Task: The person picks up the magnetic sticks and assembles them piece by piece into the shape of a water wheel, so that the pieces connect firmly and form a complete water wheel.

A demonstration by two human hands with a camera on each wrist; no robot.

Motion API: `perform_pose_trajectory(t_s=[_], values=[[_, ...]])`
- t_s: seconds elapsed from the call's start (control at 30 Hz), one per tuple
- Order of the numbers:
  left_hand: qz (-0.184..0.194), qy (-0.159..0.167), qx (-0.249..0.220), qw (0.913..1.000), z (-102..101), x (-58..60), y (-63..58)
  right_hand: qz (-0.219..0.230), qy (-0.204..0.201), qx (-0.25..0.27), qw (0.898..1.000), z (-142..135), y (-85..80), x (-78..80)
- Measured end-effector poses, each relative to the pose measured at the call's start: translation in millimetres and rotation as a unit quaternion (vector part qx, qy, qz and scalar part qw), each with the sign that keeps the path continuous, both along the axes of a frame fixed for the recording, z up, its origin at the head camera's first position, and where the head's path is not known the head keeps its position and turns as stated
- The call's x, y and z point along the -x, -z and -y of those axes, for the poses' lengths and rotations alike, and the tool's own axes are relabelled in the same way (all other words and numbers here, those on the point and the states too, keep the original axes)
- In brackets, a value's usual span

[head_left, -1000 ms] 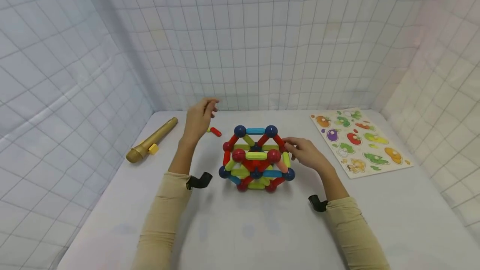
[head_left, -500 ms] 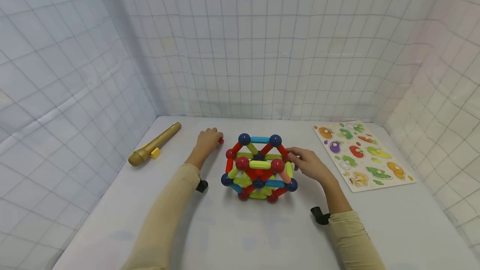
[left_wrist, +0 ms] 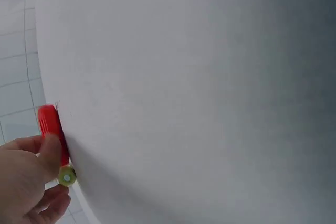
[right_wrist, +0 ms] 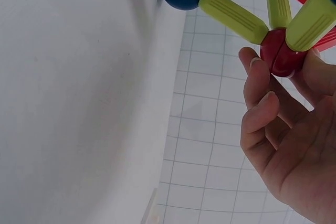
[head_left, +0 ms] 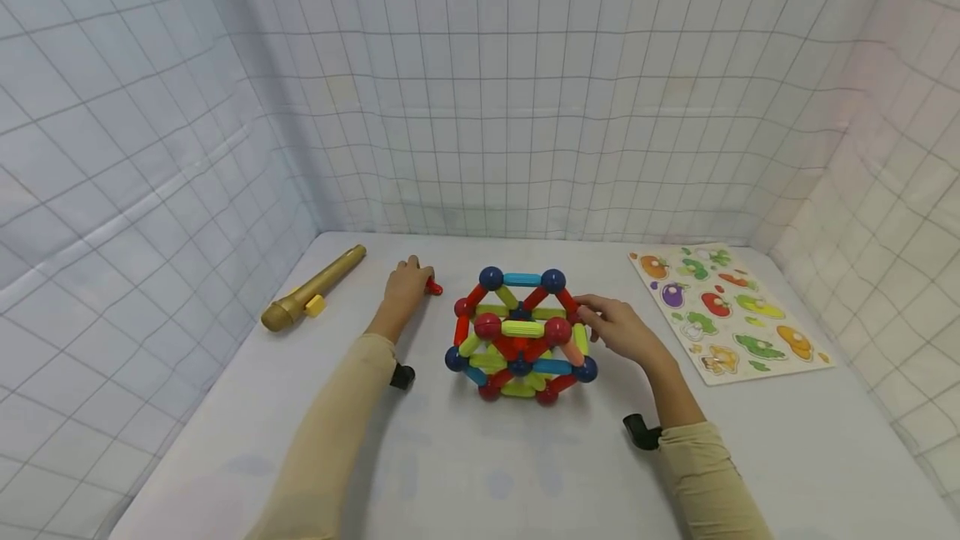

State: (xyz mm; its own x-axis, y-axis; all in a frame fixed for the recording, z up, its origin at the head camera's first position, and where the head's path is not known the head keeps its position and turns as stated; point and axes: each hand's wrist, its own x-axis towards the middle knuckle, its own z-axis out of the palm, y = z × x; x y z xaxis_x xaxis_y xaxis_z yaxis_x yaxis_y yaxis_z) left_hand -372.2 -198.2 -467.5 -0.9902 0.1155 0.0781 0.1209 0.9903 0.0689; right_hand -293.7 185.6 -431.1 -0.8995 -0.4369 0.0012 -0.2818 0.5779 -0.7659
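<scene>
On the table stands a structure of magnetic rods and balls (head_left: 517, 328), with blue and red balls joined by red, lime, blue and pink rods. My right hand (head_left: 617, 327) is at its right side, thumb and fingers around a red ball (right_wrist: 283, 52), as the right wrist view shows. To the left of the structure, my left hand (head_left: 407, 288) pinches a red magnetic rod (left_wrist: 52, 129) between thumb and fingers. The end of a lime rod (left_wrist: 66, 176) shows right against the red one, under the thumb; whether they are joined I cannot tell.
A golden toy microphone (head_left: 313, 288) lies at the far left, a small yellow block (head_left: 315, 306) beside it. At the right lies a vegetable puzzle board (head_left: 731, 311). Grid-patterned cloth walls (head_left: 525, 107) enclose the table at the back and sides.
My left hand has come down from above the table onto the loose rods, taken hold of the red one and shifted it slightly left. My right hand stays at the structure.
</scene>
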Motion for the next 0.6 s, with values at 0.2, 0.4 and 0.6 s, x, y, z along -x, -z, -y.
perform_pose_trajectory(t_s=[0.2, 0.4, 0.6], values=[[0.019, -0.028, -0.094, 0.995, 9.5, -9.1, -0.8, -0.001, -0.004, 0.0, 1.0, 1.2, 0.3, 1.6], [-0.003, -0.034, -0.318, 0.9476, 2.4, -41.3, -24.4, -0.001, -0.01, 0.002, 1.0, 1.4, 0.6, 1.9], [0.095, 0.037, -0.58, 0.8081, -21.5, -91.0, -69.9, -0.005, -0.008, -0.002, 1.0, -1.2, -0.4, 2.9]])
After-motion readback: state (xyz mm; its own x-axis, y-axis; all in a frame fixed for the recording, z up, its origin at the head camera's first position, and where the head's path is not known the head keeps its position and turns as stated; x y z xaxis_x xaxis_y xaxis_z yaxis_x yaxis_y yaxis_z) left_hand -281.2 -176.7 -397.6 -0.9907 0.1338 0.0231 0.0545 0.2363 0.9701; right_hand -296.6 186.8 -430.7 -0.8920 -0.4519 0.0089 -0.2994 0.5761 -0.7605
